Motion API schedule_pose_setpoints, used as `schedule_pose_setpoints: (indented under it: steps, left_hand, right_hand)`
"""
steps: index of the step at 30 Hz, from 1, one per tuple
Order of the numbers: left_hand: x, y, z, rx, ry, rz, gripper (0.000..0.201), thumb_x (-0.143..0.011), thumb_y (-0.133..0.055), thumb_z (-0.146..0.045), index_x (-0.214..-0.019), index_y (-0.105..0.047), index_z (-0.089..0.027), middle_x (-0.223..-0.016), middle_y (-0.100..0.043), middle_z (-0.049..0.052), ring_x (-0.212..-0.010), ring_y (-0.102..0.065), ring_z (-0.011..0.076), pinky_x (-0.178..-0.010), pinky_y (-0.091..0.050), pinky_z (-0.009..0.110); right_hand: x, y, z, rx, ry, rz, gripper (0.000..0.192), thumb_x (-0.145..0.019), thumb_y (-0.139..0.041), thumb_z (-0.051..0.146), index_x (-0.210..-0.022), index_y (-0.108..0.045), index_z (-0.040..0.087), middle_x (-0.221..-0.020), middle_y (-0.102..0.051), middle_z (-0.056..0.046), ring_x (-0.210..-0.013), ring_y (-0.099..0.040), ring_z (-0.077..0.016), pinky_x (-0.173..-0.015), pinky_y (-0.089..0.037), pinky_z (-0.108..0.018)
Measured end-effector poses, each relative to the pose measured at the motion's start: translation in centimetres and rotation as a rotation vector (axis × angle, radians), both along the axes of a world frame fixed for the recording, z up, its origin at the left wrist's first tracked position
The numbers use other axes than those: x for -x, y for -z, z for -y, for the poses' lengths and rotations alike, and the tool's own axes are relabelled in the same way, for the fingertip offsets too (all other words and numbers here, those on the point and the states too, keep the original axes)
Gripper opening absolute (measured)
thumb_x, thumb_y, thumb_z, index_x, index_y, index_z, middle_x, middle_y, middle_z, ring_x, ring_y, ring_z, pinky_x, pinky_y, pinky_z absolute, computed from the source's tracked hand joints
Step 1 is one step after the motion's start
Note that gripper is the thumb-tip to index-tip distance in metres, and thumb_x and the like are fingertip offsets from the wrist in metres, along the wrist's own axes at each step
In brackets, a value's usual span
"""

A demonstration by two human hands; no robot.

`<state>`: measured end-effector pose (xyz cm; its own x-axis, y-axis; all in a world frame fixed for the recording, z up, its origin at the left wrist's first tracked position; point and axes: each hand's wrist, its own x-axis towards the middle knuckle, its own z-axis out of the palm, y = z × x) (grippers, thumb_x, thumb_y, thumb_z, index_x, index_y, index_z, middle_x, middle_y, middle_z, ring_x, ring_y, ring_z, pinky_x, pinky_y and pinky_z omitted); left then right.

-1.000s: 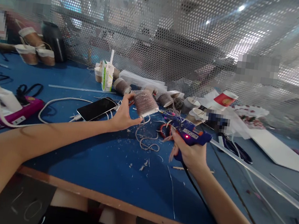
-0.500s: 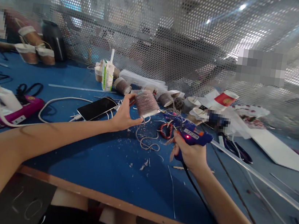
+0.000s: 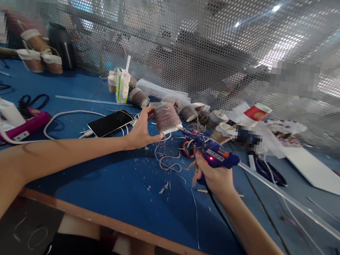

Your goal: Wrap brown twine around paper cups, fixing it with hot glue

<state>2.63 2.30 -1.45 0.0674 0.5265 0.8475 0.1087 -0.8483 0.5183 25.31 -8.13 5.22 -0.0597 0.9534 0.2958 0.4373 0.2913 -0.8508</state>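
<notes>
My left hand grips a cup wrapped in brownish-pink cord, tilted on its side with its white rim to the right. Around the handle of a blue glue gun my right hand is closed; a red light glows on its body. The gun's nozzle points left, close to the cup's rim; whether they touch I cannot tell. A long clear glue stick sticks out of its back. Loose cord curls on the table below the cup, and a red ring-shaped item lies beside the nozzle.
A black phone with a white cable lies left of my left hand, near a magenta power strip. Behind stand a drink carton and several wrapped cups. A white board lies to the right. Perforated mesh borders the back.
My right hand and the glue gun have shifted slightly left, with the nozzle a little lower along the cup's rim. My left hand and the cup have barely moved.
</notes>
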Motion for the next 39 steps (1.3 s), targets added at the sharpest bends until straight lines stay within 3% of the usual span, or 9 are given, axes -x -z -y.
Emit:
schedule_pose_setpoints:
  steps: [14, 22, 33, 39]
  left_hand:
    - [-0.1, -0.1, 0.3, 0.049, -0.042, -0.003, 0.077, -0.069, -0.076, -0.025, -0.131, -0.030, -0.024, -0.125, -0.043, 0.011, -0.122, -0.052, 0.0303, -0.107, -0.048, 0.054]
    - [0.2, -0.4, 0.5, 0.037, -0.066, -0.034, 0.078, -0.067, -0.077, -0.028, -0.130, -0.032, -0.023, -0.124, -0.043, 0.012, -0.119, -0.052, 0.0304, -0.104, -0.050, 0.053]
    - [0.3, -0.4, 0.5, -0.038, -0.101, -0.068, 0.079, -0.066, -0.076, -0.027, -0.132, -0.034, -0.023, -0.123, -0.044, 0.010, -0.116, -0.051, 0.0301, -0.098, -0.051, 0.052]
    - [0.3, -0.4, 0.5, 0.000, -0.075, -0.061, 0.077, -0.070, -0.076, -0.035, -0.132, -0.032, -0.023, -0.124, -0.042, 0.011, -0.118, -0.049, 0.0302, -0.100, -0.051, 0.050]
  right_hand:
    - [2.3, -1.2, 1.0, 0.071, 0.069, 0.032, 0.026, -0.065, -0.066, 0.034, -0.050, -0.047, 0.024, -0.034, -0.048, 0.004, -0.030, -0.049, -0.0142, -0.036, -0.047, -0.029]
    - [2.6, -0.7, 1.1, 0.092, 0.089, 0.082, 0.026, -0.064, -0.063, 0.036, -0.049, -0.046, 0.024, -0.033, -0.047, 0.004, -0.029, -0.045, -0.0127, -0.035, -0.044, -0.027]
    - [3.4, -0.6, 1.4, 0.004, 0.037, 0.061, 0.025, -0.065, -0.059, 0.028, -0.046, -0.043, 0.025, -0.034, -0.045, 0.004, -0.031, -0.044, -0.0111, -0.034, -0.038, -0.025]
    - [2.9, -0.7, 1.3, -0.018, 0.067, 0.116, 0.026, -0.065, -0.059, 0.029, -0.044, -0.044, 0.024, -0.034, -0.046, 0.003, -0.032, -0.045, -0.0119, -0.036, -0.039, -0.026]
